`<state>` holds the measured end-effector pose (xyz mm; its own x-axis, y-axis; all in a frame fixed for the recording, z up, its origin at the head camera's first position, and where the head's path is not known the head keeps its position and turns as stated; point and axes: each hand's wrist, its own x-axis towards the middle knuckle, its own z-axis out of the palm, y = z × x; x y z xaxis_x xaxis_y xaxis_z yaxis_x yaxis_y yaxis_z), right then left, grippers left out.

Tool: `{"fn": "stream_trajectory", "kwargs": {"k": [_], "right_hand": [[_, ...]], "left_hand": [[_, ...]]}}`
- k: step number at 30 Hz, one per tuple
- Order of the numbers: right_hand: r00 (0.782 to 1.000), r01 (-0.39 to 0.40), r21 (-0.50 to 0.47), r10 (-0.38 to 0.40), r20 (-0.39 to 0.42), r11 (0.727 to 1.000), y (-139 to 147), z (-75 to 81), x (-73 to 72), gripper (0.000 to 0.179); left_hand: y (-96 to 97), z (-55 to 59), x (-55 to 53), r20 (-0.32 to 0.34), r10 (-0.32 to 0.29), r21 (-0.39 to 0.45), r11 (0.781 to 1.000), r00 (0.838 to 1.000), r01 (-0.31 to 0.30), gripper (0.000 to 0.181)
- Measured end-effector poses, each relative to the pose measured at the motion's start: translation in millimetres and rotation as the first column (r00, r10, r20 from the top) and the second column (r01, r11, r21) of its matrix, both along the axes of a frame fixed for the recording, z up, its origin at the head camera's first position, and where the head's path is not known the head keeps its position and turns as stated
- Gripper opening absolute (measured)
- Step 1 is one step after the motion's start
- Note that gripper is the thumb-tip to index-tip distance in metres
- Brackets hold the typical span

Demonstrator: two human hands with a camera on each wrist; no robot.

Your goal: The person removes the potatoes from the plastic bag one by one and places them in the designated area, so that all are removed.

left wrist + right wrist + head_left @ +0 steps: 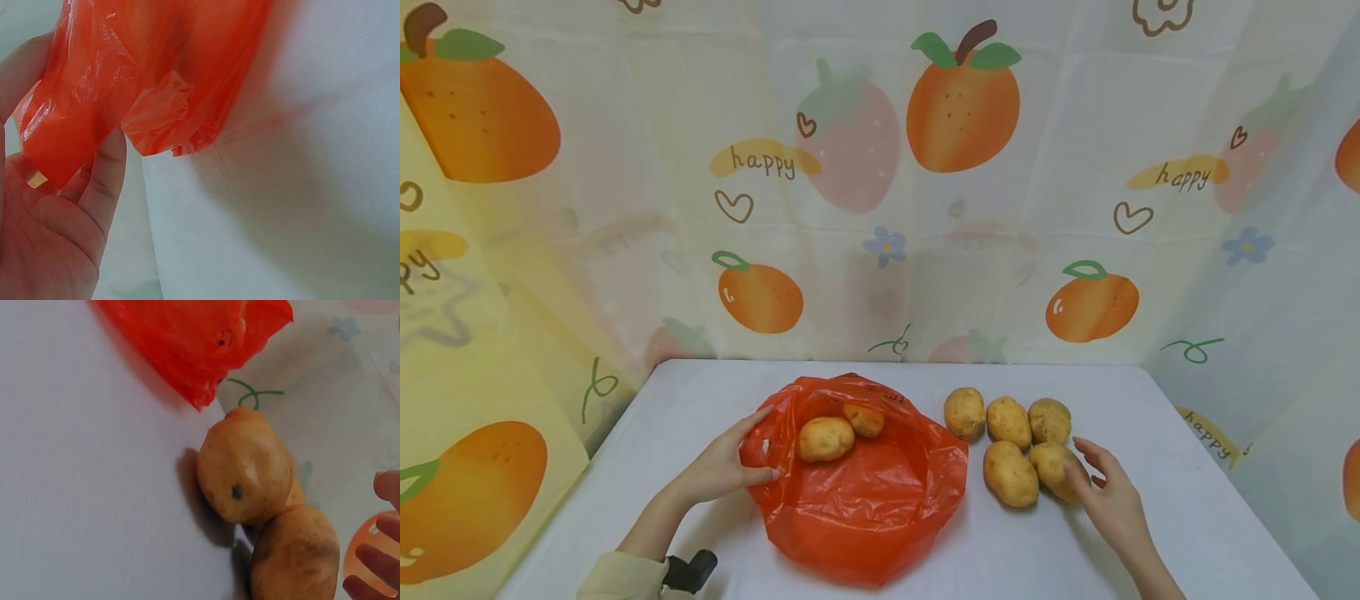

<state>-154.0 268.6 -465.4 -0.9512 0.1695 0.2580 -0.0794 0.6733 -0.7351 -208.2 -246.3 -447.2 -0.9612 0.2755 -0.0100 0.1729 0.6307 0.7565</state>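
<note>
"Five oval, yellow-brown potatoes (1011, 474) lay loose on the flat white table (1187, 483), between two and three o'clock from the thin, glossy, orange-red plastic bag (850, 533). Any others?"

"Two more potatoes (826, 438) sat inside the bag, towards its eleven o'clock. I judged the work to be bagging, with another potato being reached for."

"How was the left hand (728, 465)?"

"Gripping the bag's rim near nine o'clock between thumb and fingers, the bag's mouth spread wide."

"And the right hand (1108, 492)?"

"Its fingers were parted and had hold of nothing. It was at four o'clock from the nearest potato (1054, 468); I couldn't tell whether the thumb touched the skin."

"What did the next move call for?"

"Closing thumb and fingers round that potato, I'd say, then lifting it towards nine o'clock, clear over the rim. Carried too low, it could have snagged the plastic."
</note>
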Motion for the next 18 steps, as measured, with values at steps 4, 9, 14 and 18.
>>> {"fn": "stream_trajectory", "kwargs": {"k": [4,9,14,18], "right_hand": [[0.998,-0.032,-0.022,0.031,-0.045,0.999,-8.3,4.8,-1.2,0.046],[0.998,-0.068,-0.08,0.066,-0.025,0.995,-19.0,11.3,-3.4,0.046],[0.997,-0.08,-0.092,0.079,-0.02,0.993,-28.1,15.8,-5.6,0.047],[0.995,-0.086,-0.069,0.083,-0.046,0.994,-36.6,19.9,-8.8,0.045]], "left_hand": [[-0.2,0.9,0.0,-0.019,-0.014,0.006,1.0,1.0,0.014,0.092],[-0.7,0.6,-0.8,-0.015,-0.021,0.01,1.0,1.0,0.021,0.092],[-0.8,-0.2,-1.7,-0.013,-0.027,0.026,0.999,1.0,0.027,0.091],[-1.0,0.2,-0.8,-0.028,-0.028,0.014,0.999,0.999,0.029,0.091]]}}
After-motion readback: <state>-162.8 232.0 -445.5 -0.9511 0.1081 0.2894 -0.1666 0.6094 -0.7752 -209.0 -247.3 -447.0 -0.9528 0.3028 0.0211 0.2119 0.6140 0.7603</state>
